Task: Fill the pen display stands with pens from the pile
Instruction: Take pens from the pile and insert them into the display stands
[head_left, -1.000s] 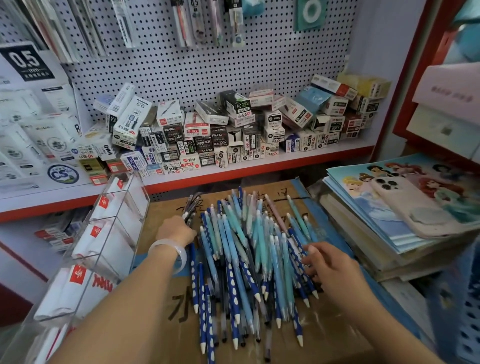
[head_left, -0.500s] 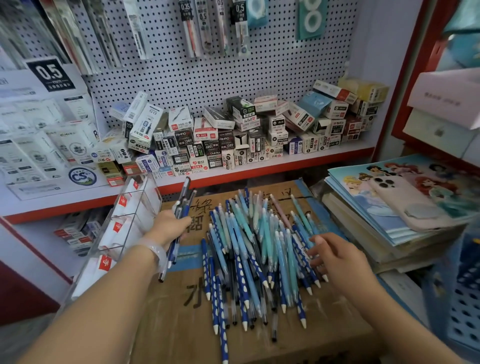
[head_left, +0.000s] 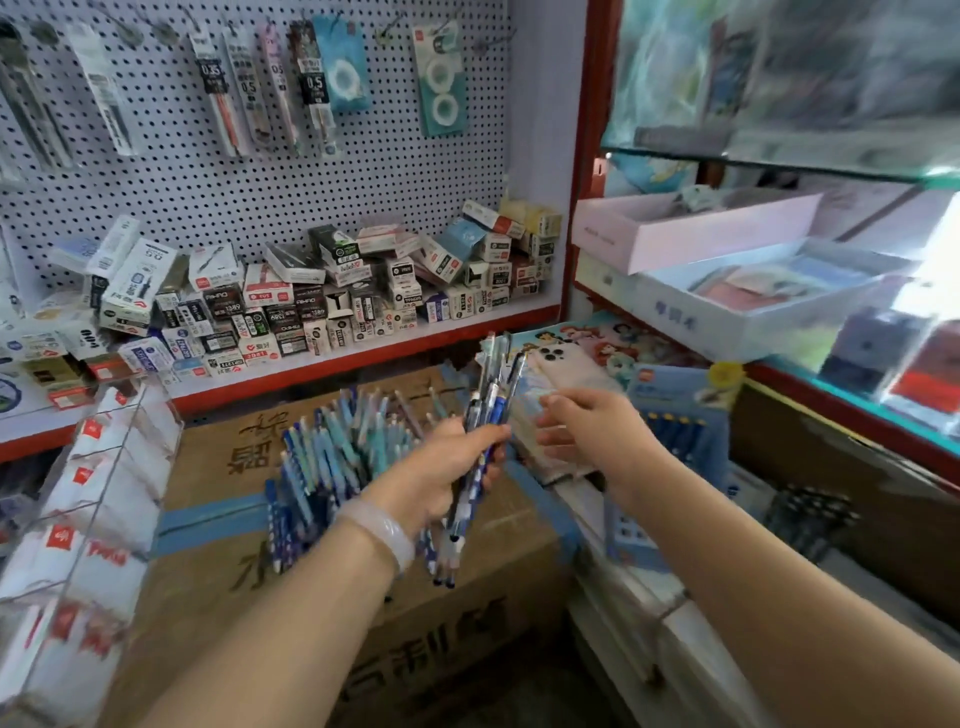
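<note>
My left hand (head_left: 447, 467) grips a bunch of dark and blue pens (head_left: 485, 415), held upright above the right side of the pile. The pile of blue and teal pens (head_left: 337, 452) lies on a cardboard box (head_left: 218, 457). My right hand (head_left: 587, 426) hovers just right of the bunch with fingers relaxed and holds nothing. The clear acrylic pen display stand (head_left: 104, 493), with red labels on its tiers, stands at the left of the box.
A shelf (head_left: 363, 353) of small refill boxes runs behind the pile under a pegboard. A phone (head_left: 566, 369) lies on a stack of notebooks (head_left: 623, 338) at the right. Pink and white trays (head_left: 691, 234) fill the right-hand shelves.
My left hand has carried the bunch of pens from beside the stand rightward across the pile. My right hand lifted off the pile and rose toward the bunch. The view swung right.
</note>
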